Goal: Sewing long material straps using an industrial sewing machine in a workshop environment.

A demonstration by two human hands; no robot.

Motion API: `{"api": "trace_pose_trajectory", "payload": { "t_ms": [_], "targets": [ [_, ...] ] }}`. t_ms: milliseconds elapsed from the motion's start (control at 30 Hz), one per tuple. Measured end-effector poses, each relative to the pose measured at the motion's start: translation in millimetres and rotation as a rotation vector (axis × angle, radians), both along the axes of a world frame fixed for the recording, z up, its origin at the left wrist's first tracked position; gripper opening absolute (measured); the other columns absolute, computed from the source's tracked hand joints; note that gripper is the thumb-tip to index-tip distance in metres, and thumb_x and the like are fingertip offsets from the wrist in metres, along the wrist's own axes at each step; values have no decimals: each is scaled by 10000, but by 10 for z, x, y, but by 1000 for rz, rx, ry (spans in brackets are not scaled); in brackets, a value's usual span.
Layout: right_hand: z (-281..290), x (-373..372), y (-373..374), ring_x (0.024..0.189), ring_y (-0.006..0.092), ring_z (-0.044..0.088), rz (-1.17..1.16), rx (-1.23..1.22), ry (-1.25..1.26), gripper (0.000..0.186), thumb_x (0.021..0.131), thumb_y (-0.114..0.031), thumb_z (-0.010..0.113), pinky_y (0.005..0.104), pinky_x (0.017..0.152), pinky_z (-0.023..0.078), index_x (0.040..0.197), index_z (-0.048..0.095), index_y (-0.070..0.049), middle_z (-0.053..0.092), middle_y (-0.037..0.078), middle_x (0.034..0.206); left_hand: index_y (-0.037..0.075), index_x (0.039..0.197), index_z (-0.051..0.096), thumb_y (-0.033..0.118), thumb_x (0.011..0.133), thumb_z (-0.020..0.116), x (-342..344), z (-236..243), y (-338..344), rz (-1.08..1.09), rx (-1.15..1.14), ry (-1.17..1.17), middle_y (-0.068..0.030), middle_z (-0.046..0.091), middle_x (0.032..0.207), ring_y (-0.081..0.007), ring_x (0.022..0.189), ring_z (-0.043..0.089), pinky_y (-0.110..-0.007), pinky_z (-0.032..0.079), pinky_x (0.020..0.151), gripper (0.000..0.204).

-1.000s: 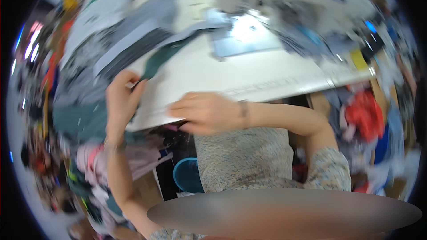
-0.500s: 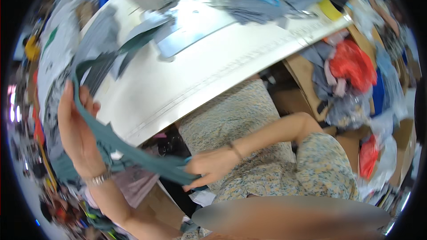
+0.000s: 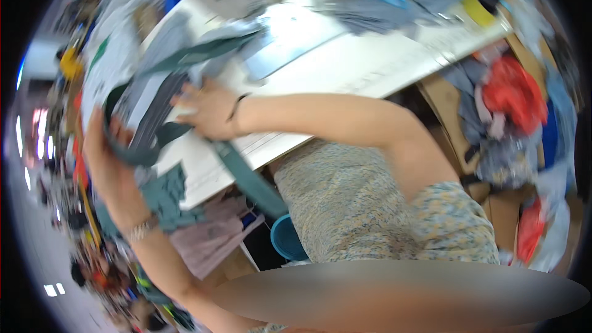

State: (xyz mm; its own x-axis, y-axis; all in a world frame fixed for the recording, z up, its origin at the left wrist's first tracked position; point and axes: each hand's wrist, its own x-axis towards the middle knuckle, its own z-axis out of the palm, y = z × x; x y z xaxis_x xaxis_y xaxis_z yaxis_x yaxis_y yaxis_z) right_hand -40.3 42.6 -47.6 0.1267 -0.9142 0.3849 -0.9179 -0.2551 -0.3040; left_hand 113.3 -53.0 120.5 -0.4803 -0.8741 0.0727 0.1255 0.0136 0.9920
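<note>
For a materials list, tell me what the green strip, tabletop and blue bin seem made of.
Strip: probably matt fabric; it curls and drapes. Tabletop: perhaps laminate, faintly glossy; even white surface, slight sheen. Bin: likely smooth plastic; even colour, curved rim.

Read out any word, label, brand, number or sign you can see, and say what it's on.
Nothing can be read.
White tabletop: faint marks near the front edge, too blurred to read.
Pale bundle: a green mark, too blurred to make out.
Teal strip: no readable lettering.
</note>
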Motion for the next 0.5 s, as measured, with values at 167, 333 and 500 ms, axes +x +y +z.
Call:
{"api": "trace_pose_trajectory", "payload": {
  "t_ms": [167, 333, 500],
  "targets": [
    [57, 536, 178, 1371, 345, 443, -149, 88, 65, 381, 901, -278, 523, 640, 1115, 240, 1221, 695, -164, 561, 98, 1423, -15, 1082, 679, 113, 963, 676, 21, -164, 100, 202, -1178, -762, -78, 695, 1027, -178, 938, 655, -307, 509, 833, 176],
    [179, 666, 906, 1305, 369, 500, -293, -27, 61, 431, 882, -302, 552, 610, 1119, 253, 1216, 688, -65, 593, 124, 1371, -8, 1211, 647, -32, 912, 581, -549, -571, 680, -568, -1626, -772, -167, 600, 1342, -363, 1259, 546, -475, 406, 1073, 307],
    [39, 186, 1499, 1180, 307, 579, -238, -197, 1, 404, 860, -253, 585, 593, 1123, 278, 1183, 693, -36, 626, 148, 1292, 6, 1162, 627, -36, 868, 612, -927, -915, 660, -779, -1262, -768, -157, 596, 1304, -367, 1246, 536, -427, 427, 1050, 298]
  ]
}}
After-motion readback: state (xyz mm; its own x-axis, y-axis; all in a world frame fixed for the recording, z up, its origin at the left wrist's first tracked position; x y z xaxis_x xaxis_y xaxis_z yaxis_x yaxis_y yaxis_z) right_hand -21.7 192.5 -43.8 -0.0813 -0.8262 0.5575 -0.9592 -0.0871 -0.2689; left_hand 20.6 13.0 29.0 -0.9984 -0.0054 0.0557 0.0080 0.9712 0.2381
